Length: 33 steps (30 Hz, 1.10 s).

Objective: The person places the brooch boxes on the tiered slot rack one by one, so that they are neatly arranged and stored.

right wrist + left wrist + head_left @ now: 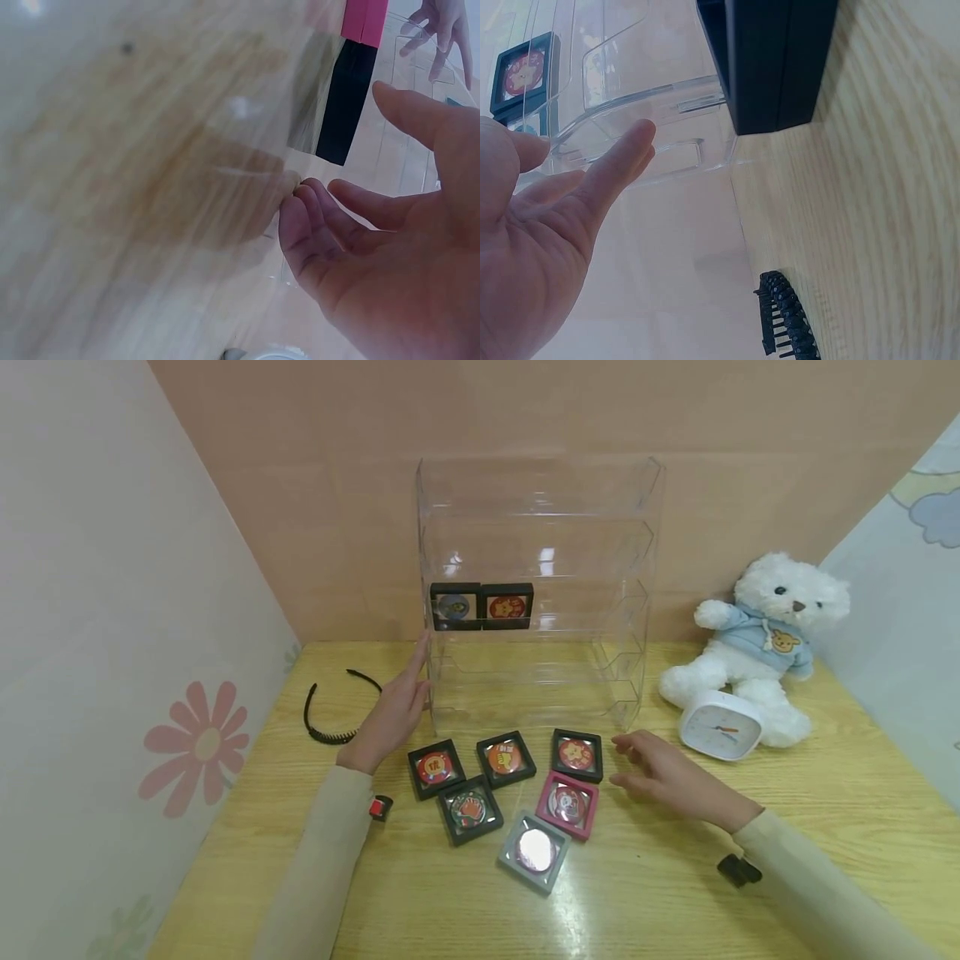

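My left hand (pixel 393 710) is at the left side of a clear acrylic tiered rack (pixel 536 514), its straight fingers (pixel 626 154) against the side panel. Two black square frames with round badges, one blue (pixel 455 607) and one red (pixel 507 607), stand side by side on a middle tier. My right hand (pixel 667 777) hovers low over the table with relaxed fingers, holding nothing. Just left of its fingertips lies a black frame with a red badge (pixel 577 755). A pink frame (pixel 567 806) and a grey frame (pixel 534 852) lie nearer the front.
Three more black frames lie before the rack, with an orange badge (pixel 506 759), a red badge (pixel 437 767) and a green-red badge (pixel 470 810). A black toothed headband (pixel 330 737) is at the left. At the right sit a white teddy bear (pixel 750 647) and a white clock (pixel 720 725).
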### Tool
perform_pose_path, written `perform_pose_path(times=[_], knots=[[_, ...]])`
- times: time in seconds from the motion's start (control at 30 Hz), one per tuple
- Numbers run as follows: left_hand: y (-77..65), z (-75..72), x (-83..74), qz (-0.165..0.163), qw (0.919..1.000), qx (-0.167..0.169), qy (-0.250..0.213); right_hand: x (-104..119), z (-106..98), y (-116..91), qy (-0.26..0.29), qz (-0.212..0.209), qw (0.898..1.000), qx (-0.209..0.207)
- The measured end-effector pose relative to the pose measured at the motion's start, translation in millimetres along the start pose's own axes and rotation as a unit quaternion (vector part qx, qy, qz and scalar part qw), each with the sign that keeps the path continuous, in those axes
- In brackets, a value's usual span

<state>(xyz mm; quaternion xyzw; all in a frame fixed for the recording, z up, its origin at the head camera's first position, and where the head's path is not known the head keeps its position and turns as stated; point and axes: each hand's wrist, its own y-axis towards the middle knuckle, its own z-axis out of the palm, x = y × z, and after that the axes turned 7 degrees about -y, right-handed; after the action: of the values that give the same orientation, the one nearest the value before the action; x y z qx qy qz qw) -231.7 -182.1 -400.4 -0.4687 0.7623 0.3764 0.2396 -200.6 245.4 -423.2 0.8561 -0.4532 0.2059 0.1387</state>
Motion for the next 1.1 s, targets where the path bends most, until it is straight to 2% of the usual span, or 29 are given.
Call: perform_pose_path(times=[0.2, 0.67, 1.1], knots=[[0.2, 1.0, 0.9, -0.004, 1.0, 0.0, -0.003, 2, 1, 6, 0.004, -0.013, 1.0, -0.003], [-0.2, 0.3, -0.4, -0.001, 0.9999, 0.001, -0.012, 1, 5, 16, 0.003, -0.001, 1.0, 0.017], [-0.1, 0.0, -1.6, -0.012, 0.9998, 0.005, -0.013, -1, 9, 21, 0.006, -0.006, 1.0, 0.022]])
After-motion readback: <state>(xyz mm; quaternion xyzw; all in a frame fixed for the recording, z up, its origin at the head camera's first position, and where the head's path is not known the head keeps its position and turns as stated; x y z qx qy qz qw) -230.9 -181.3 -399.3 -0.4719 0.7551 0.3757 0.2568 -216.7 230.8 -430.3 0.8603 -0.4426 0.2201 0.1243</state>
